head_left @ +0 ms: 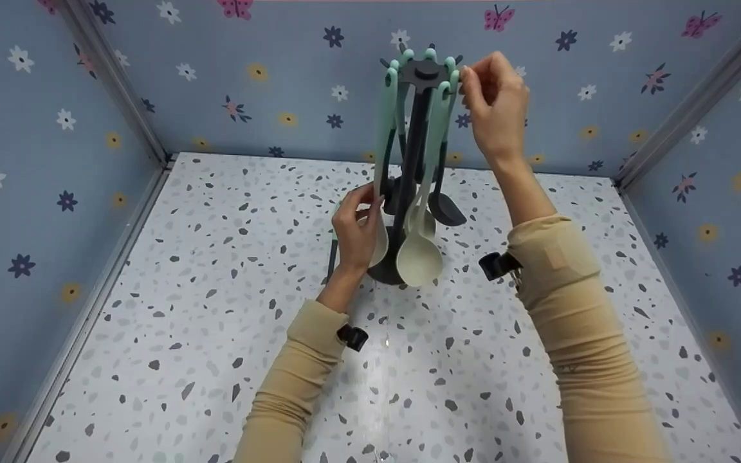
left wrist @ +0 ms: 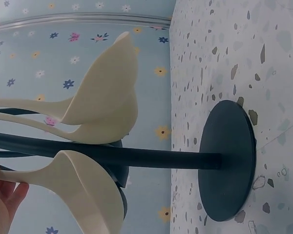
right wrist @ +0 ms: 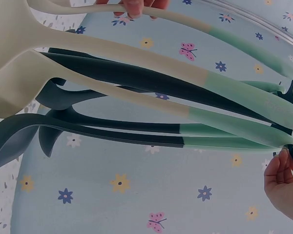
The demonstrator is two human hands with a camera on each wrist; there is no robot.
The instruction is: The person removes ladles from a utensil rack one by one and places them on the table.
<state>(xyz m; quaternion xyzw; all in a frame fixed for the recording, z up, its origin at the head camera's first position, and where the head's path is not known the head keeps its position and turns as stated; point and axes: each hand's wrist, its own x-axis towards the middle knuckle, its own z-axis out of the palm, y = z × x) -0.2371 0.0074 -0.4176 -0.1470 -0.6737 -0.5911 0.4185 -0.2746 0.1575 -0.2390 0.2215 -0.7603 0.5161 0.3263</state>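
Observation:
A dark utensil stand [head_left: 417, 141] has a round base [left wrist: 227, 161] and a hooked top [head_left: 425, 72]. Mint-handled kitchen utensils hang around its pole. My left hand [head_left: 356, 225] pinches the cream shaft of a ladle [left wrist: 78, 187] at the pole's left side. Up at the top right, my right hand [head_left: 502, 109] pinches a dark hook of the stand, its fingertips right at a mint handle's end [right wrist: 278, 139]. Two cream spoon-like heads hang at the front, the nearer a ladle [head_left: 419, 260]. Dark utensil heads [head_left: 448, 209] hang behind and to the right.
The stand rests on a white speckled table [head_left: 216, 360]. Flower-patterned panels [head_left: 306, 90] rise behind it and at both sides. A thin mint-and-dark piece [head_left: 332, 254] shows left of the left hand, partly hidden by it.

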